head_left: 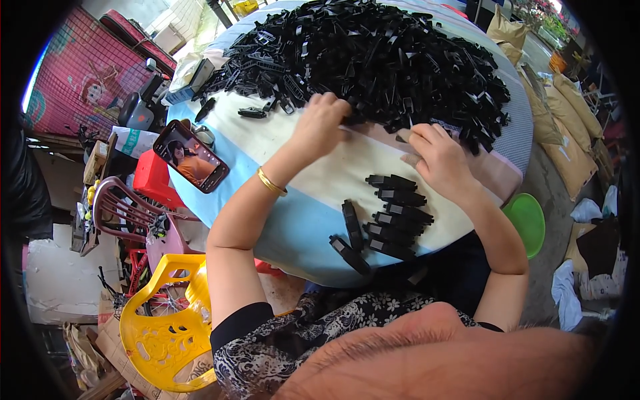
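A large heap of black plastic parts (pixel 393 60) covers the far half of the cloth-covered table (pixel 247 150). At the heap's near edge, my left hand (pixel 322 125) is closed, its fingers curled together; their tips are partly hidden and slightly blurred. To its right, my right hand (pixel 437 157) also reaches the edge of the heap, fingers bent, with tan coverings on the tips of the thumb and a finger. Whatever lies in either grasp is too small or hidden to name. Nearer me, several black clip-like pieces (pixel 397 217) lie in a column, with two more (pixel 350 240) beside them.
A phone (pixel 191 156) leans at the table's left edge, near a tissue box (pixel 190 83). To the left stand a yellow plastic chair (pixel 163 327) and a red stool (pixel 155 180). A green basin (pixel 527 223) and brown sacks (pixel 567 133) are on the right.
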Tool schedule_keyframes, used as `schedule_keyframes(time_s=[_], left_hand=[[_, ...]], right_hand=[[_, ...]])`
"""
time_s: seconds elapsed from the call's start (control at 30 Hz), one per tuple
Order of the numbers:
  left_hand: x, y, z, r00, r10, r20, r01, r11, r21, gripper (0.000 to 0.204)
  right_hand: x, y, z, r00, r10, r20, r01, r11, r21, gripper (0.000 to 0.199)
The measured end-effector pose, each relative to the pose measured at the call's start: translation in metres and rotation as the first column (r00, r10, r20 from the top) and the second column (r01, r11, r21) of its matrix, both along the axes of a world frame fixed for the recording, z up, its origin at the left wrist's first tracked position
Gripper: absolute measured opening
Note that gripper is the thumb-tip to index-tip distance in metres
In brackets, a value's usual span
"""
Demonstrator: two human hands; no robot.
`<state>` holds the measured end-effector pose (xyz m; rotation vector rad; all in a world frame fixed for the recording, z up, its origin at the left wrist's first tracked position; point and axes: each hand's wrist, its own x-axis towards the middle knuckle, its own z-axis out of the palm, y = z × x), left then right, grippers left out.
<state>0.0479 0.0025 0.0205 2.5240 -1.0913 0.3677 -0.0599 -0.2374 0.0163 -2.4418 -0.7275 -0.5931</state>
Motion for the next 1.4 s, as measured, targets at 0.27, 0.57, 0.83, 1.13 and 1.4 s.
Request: schedule_keyframes(time_s=[0.27, 0.57, 0.83, 1.13, 1.4], left_hand=[[-0.006, 0.0, 0.007, 0.94, -0.138, -0.313, 0.146, 0.989, 0.002, 0.031], [-0.025, -0.025, 0.006, 0.437, -0.443, -0.783, -0.196, 0.803, -0.563, 0.055], [-0.037, -0.043, -0.014, 0.866, -0.247, -0.435, 0.085, 0.93, -0.358, 0.03], [-0.035, -0.026, -0.005, 0.875, -0.262, -0.408, 0.194, 0.96, -0.203, 0.027], [-0.039, -0.034, -0.012, 0.845, -0.237, -0.479, 0.136, 0.962, -0.237, 0.02]], right_hand=[[0.003, 0.003, -0.007, 0.995, -0.099, 0.008, 0.099, 0.985, -0.141, 0.022], [0.005, 0.0, -0.003, 0.998, -0.033, 0.054, 0.048, 0.95, -0.307, 0.038], [0.009, -0.01, -0.006, 0.887, 0.274, -0.371, 0.085, 0.694, 0.715, 0.038], [-0.001, -0.006, 0.003, 0.988, -0.018, -0.152, 0.017, 1.0, -0.008, 0.028], [0.006, -0.006, 0.003, 0.979, -0.03, -0.199, 0.028, 1.0, -0.013, 0.016]])
